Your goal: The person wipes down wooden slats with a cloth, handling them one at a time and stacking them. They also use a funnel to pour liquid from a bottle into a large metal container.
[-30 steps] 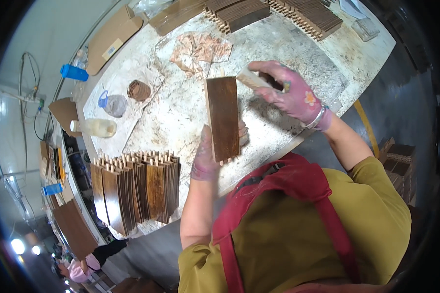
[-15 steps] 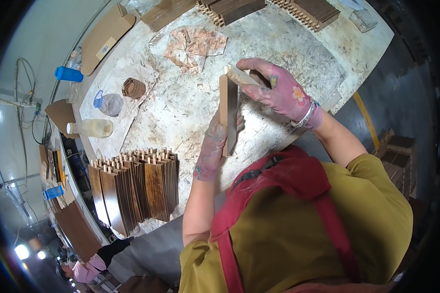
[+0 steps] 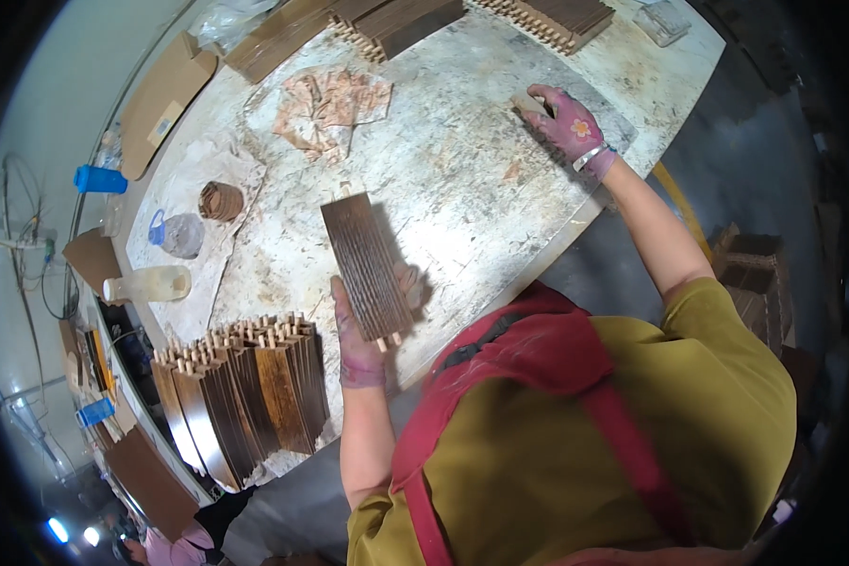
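At the far left a clear plastic bottle [image 3: 148, 283] lies on its side on the stained worktable [image 3: 462, 179], with a row of dark wooden panels [image 3: 245, 391] standing on edge just below it. Near the middle, the left hand [image 3: 360, 330] closes its fingers around the lower end of a dark grooved wooden panel [image 3: 368, 266], holding it flat-face-up above the table edge. Farther right, the gloved right hand [image 3: 568, 124] presses curled fingers on a small pale block [image 3: 528, 102] on the tabletop.
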Demonstrator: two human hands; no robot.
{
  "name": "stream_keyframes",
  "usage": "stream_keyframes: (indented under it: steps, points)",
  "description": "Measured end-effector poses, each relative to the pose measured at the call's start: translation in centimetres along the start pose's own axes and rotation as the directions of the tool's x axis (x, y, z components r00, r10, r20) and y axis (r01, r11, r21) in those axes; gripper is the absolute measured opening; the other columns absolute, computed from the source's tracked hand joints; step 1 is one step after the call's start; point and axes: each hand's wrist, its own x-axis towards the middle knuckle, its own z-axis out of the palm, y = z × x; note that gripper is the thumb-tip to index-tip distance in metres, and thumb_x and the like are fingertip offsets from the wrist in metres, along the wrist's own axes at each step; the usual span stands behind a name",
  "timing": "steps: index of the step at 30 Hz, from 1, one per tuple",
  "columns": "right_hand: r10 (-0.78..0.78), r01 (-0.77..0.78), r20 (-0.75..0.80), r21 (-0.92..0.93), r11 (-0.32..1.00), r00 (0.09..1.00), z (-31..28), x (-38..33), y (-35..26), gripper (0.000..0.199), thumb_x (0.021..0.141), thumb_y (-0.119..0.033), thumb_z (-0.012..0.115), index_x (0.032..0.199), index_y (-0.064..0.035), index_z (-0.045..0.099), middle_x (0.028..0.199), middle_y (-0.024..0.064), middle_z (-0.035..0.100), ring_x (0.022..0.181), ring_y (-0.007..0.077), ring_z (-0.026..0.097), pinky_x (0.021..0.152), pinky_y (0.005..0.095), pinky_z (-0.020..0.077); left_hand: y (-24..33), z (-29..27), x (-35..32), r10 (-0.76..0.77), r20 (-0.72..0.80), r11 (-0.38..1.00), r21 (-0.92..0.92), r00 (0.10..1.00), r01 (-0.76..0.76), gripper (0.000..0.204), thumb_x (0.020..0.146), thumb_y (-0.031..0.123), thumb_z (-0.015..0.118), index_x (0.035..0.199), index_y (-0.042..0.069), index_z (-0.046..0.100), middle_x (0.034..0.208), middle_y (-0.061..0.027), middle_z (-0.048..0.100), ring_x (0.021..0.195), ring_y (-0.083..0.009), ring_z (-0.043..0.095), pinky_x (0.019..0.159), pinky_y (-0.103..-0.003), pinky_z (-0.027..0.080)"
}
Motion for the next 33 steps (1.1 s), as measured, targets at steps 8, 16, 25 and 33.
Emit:
stream_keyframes:
  steps: [8,16,25,33]
  points:
    - [-0.099,0.116,0.114,-0.162,0.98,0.989,0.6,2.9,1.0,0.051,0.086,-0.042,0.063,0.129,-0.0168,0.053,0.123,0.017,0.059,0.106,0.0358,0.06,0.09,0.0426,0.0476,-1.1,-2.7,1.2,0.041,-0.04,0.978,0.208,0.998,-0.031,0.085,0.086,0.067,0.052,0.132,-0.005,0.045,0.117,-0.0226,0.058,0.106,-0.0338,0.06,0.091,-0.043,0.054]
    - [-0.697,0.698,0.029,-0.016,0.716,0.716,12.0,12.0,-14.2,0.054,0.091,-0.042,0.059,0.136,-0.0143,0.047,0.13,0.0151,0.054,0.116,0.035,0.054,0.095,0.0431,0.0458,0.5,-2.7,1.8,0.095,0.018,0.99,0.105,0.995,-0.097,0.076,0.094,0.061,0.042,0.137,-0.002,0.04,0.124,-0.0251,0.055,0.111,-0.0351,0.057,0.099,-0.047,0.046]
    - [-0.887,0.936,0.3,-0.133,0.325,0.35,16.8,17.3,-17.7,0.038,0.094,-0.039,0.047,0.114,-0.01,0.06,0.105,0.0181,0.064,0.104,0.0324,0.06,0.09,0.0437,0.0476,2.4,-1.3,0.9,0.246,0.13,0.966,0.048,0.96,-0.254,0.074,0.098,0.061,0.028,0.139,0.0,0.04,0.13,-0.0234,0.052,0.115,-0.0347,0.054,0.102,-0.047,0.044]
    - [-0.879,0.852,0.149,-0.362,0.377,0.452,7.6,9.0,-9.0,0.033,0.092,-0.025,0.054,0.116,-0.0026,0.06,0.119,0.0144,0.062,0.102,0.0319,0.063,0.091,0.0417,0.0491,2.6,-3.6,1.3,0.23,0.04,0.972,0.043,0.972,-0.232,0.083,0.092,0.062,0.048,0.14,-0.005,0.037,0.134,-0.0253,0.049,0.107,-0.0381,0.057,0.089,-0.048,0.05]
